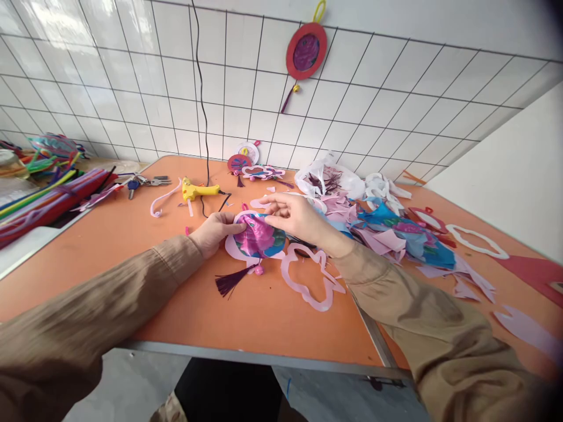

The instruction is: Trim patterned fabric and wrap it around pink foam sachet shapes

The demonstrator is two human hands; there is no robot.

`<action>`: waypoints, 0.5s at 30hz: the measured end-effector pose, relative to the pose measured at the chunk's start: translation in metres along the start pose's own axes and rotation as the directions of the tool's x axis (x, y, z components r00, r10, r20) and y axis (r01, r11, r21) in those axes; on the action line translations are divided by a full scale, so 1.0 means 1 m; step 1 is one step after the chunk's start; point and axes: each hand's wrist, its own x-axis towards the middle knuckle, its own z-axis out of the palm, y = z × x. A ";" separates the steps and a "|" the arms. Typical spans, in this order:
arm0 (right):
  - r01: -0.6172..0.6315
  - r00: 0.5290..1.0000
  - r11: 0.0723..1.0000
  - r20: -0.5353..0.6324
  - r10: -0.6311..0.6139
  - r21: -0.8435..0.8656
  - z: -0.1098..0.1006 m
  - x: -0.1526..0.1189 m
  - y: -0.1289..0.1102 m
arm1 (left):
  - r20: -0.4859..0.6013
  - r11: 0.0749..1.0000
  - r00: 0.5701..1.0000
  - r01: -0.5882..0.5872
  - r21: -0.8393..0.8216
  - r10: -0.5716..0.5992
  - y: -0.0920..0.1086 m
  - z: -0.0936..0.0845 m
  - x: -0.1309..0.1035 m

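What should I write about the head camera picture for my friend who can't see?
A left hand holds a pink-and-blue ornament with a dark tassel, the right hand at its upper edge. On the orange table lie a yellow glue gun, a pink cutout frame and colourful scraps.

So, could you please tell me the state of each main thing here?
Flowered fabric, creased
Left hand, pinching its edge
Right hand, curled beside it, grip unclear
Tassel, fanned out
Glue gun, lying on its side
Plastic bag, crumpled
Keys, lying down
Pink cutout frame, lying down
Red round ornament, hanging
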 end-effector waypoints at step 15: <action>0.310 0.950 0.896 0.118 -0.287 -0.316 0.006 -0.007 -0.013 | 0.022 0.996 1.000 -0.009 0.094 0.007 0.002 0.004 -0.003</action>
